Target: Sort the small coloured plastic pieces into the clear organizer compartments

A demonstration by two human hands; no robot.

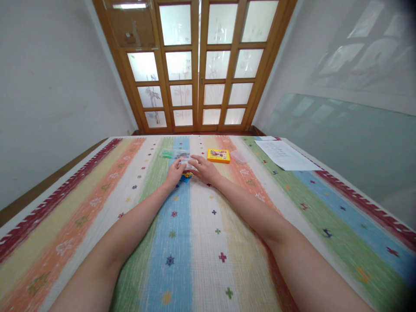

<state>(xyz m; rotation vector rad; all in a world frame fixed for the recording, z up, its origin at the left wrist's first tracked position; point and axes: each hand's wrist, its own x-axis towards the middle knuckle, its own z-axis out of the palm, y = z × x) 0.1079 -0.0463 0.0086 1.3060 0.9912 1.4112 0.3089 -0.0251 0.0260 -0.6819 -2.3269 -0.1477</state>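
Both my arms reach far out over a striped, many-coloured cloth (201, 242). My left hand (174, 171) and my right hand (204, 168) meet on a small clear plastic packet (186, 163), fingers pinched on its edges. Under the hands lies a small heap of coloured pieces (186, 177), blue and yellow. A clear bag with green and dark pieces (174, 154) lies just beyond the left hand. A yellow box (219, 155) sits just beyond the right hand.
A white printed sheet of paper (286, 155) lies at the far right of the cloth. A faint clear bag (239, 156) rests right of the yellow box. Wooden glazed doors (199, 69) stand behind; a wall runs along the right.
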